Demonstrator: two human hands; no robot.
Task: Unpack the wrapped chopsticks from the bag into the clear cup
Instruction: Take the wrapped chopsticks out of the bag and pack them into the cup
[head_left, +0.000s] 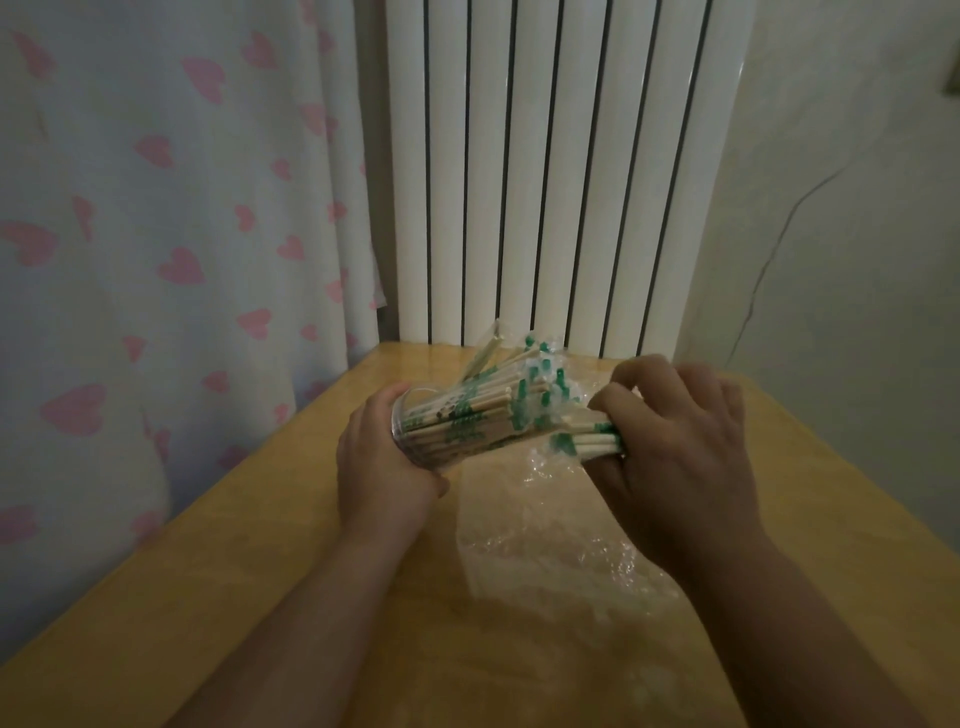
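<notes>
My left hand (382, 457) grips the clear cup (441, 431), which is tilted on its side above the table with its mouth toward the right. Several wrapped chopsticks (498, 400) with green print fill the cup and fan out of its mouth. My right hand (675, 441) holds a small bundle of wrapped chopsticks (587, 441), their ends pointing into the cup's mouth. The clear plastic bag (545, 535) lies crumpled and flat on the table below both hands.
The wooden table (260, 597) stands in a corner. A white radiator (545, 182) rises behind its far edge, a curtain with pink hearts (171, 234) hangs at the left, and a pale wall (857, 260) is at the right.
</notes>
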